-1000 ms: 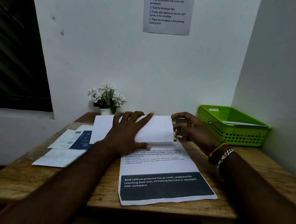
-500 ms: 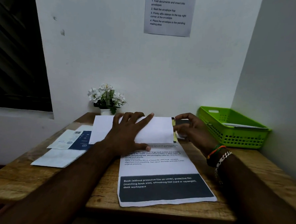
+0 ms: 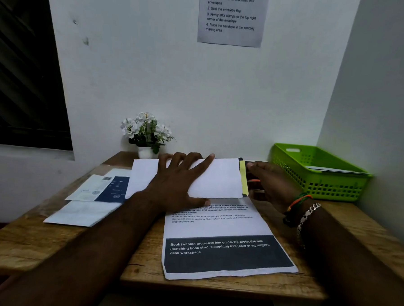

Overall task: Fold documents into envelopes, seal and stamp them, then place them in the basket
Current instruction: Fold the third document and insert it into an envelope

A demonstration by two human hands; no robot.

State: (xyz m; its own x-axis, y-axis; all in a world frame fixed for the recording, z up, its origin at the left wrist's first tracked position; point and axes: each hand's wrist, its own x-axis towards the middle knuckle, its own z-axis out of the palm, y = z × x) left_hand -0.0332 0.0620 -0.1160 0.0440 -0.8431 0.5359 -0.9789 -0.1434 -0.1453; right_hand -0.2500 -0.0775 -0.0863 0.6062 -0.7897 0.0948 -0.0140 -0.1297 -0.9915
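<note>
Head view showed the folded document (image 3: pixel 218 179) lying mid-desk (image 3: pixel 39 242), pinned under the flat, spread left hand (image 3: pixel 178 182), the right hand (image 3: pixel 269 182) loosely curled at its right edge, green basket (image 3: pixel 316 180) beyond.

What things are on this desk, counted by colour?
White paper items: 4, the envelope, the printed document and two sheets at left.
Blue: 1, a booklet.
Green: 1, the basket.
White flowers: 1 pot.
Total: 7.
</note>
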